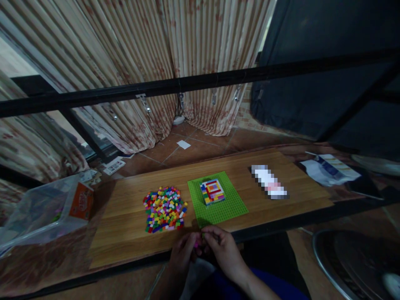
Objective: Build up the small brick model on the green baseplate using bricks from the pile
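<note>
Small pink plastic brick [197,243], barely visible, pinched between both sets of fingertips at the near edge of the long wooden table [125,225]. Left hand [183,255] and right hand [223,250] brought together, fingers curled and meeting over the brick, just off the table's front edge; exact grip too dark and small to make out. Just beyond the hands, flat square green studded baseplate [225,206], lying on the wood, with a small multicoloured block of stacked bricks [212,191] in red, yellow, blue and white sitting on its far half. Immediately left of the baseplate, loose heap of tiny mixed-colour plastic bricks [164,209], spread flat, not touching the plate. Well to the right on the same board, a blurred white and pink oblong item [269,182]. Further right, white and blue printed paper packet [331,168]. At the far left end, clear plastic bag [37,216] with an orange cardboard box [81,202] inside. Behind everything, a black metal bar [200,83] crossing the view, striped beige curtains [140,62], reddish tiled floor [200,143].
</note>
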Tool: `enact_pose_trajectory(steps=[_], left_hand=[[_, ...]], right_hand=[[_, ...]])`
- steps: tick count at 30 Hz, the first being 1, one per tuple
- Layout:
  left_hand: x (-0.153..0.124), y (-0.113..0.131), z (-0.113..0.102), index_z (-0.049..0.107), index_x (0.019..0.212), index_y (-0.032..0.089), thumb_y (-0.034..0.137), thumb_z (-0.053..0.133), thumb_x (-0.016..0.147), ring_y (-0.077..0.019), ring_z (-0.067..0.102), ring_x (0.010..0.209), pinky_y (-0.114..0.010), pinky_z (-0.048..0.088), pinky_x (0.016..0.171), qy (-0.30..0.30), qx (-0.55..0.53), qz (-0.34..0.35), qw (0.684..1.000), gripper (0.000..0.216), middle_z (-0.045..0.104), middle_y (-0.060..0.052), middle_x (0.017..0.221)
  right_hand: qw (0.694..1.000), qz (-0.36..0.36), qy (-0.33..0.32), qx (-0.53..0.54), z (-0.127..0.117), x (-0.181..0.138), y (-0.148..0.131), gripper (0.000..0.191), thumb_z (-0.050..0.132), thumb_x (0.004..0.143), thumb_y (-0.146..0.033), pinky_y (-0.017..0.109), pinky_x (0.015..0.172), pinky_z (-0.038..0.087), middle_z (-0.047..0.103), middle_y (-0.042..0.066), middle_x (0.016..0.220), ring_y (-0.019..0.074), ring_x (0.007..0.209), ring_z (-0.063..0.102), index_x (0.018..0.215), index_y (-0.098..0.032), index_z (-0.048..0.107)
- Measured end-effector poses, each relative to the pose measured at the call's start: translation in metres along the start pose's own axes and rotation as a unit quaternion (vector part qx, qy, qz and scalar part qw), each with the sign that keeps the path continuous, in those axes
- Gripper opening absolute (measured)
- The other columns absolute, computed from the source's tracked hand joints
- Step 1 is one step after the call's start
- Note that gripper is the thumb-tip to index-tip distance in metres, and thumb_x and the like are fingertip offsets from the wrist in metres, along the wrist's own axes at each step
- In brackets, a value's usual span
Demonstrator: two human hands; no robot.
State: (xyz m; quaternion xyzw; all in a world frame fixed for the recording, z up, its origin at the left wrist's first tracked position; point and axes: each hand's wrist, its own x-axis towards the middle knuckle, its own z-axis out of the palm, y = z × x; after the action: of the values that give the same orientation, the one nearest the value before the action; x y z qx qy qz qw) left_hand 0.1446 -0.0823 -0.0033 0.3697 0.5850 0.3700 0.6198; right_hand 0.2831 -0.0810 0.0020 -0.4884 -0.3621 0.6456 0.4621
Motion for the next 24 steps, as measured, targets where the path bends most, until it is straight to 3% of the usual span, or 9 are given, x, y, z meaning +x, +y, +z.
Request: enact_pose_trajectory(steps=[6, 12, 17, 21, 24], left_hand=[[0.004, -0.004, 0.0, 0.069, 0.081, 0.014, 0.07, 0.066, 0.06, -0.0103, 0.044, 0.05, -0.022, 0.029, 0.047, -0.009, 0.016, -0.007, 1.0, 0.06, 0.055, -0.001, 0.057], [0.002, -0.004, -0.001, 0.071, 0.087, 0.016, 0.064, 0.071, 0.06, -0.0119, 0.05, 0.058, -0.023, 0.035, 0.052, 0.02, -0.006, 0.0, 1.0, 0.055, 0.063, -0.003, 0.07], [0.002, 0.0, -0.004, 0.065, 0.07, 0.015, 0.062, 0.075, 0.058, -0.0088, 0.044, 0.053, -0.022, 0.032, 0.051, -0.037, -0.054, -0.038, 0.997, 0.049, 0.053, 0.001, 0.057], [-0.003, 0.005, -0.001, 0.062, 0.07, 0.015, 0.054, 0.079, 0.058, -0.0067, 0.044, 0.056, -0.02, 0.032, 0.053, -0.05, -0.162, -0.082, 0.982, 0.045, 0.051, 0.002, 0.06], [-0.007, 0.01, 0.002, 0.061, 0.068, 0.014, 0.051, 0.081, 0.058, -0.0059, 0.044, 0.056, -0.02, 0.031, 0.053, -0.064, -0.185, -0.092, 0.976, 0.043, 0.05, 0.003, 0.061]], right_hand=[[0.99, -0.058, -0.03, -0.123, -0.003, -0.004, -0.005, 0.026, 0.055, 0.087, -0.047, 0.026, 0.061, 0.046, 0.066, 0.0, 0.071, 0.0163, 0.066, 0.063, 0.095, -0.023, 0.062], [0.963, -0.123, -0.024, -0.237, -0.001, -0.01, -0.018, 0.018, 0.051, 0.091, -0.035, 0.025, 0.067, 0.044, 0.065, 0.0, 0.073, 0.0152, 0.071, 0.062, 0.085, -0.024, 0.065], [0.955, -0.173, -0.012, -0.241, -0.001, -0.011, -0.024, 0.017, 0.057, 0.088, -0.027, 0.024, 0.074, 0.046, 0.065, 0.002, 0.083, 0.0148, 0.082, 0.063, 0.081, -0.025, 0.072], [0.959, -0.184, -0.015, -0.213, -0.002, -0.01, -0.023, 0.014, 0.061, 0.086, -0.024, 0.024, 0.074, 0.047, 0.063, 0.002, 0.083, 0.0144, 0.081, 0.063, 0.083, -0.025, 0.075], [0.959, -0.187, -0.019, -0.21, -0.003, -0.009, -0.022, 0.014, 0.061, 0.086, -0.022, 0.024, 0.073, 0.048, 0.065, 0.002, 0.081, 0.0142, 0.079, 0.063, 0.086, -0.025, 0.075]])
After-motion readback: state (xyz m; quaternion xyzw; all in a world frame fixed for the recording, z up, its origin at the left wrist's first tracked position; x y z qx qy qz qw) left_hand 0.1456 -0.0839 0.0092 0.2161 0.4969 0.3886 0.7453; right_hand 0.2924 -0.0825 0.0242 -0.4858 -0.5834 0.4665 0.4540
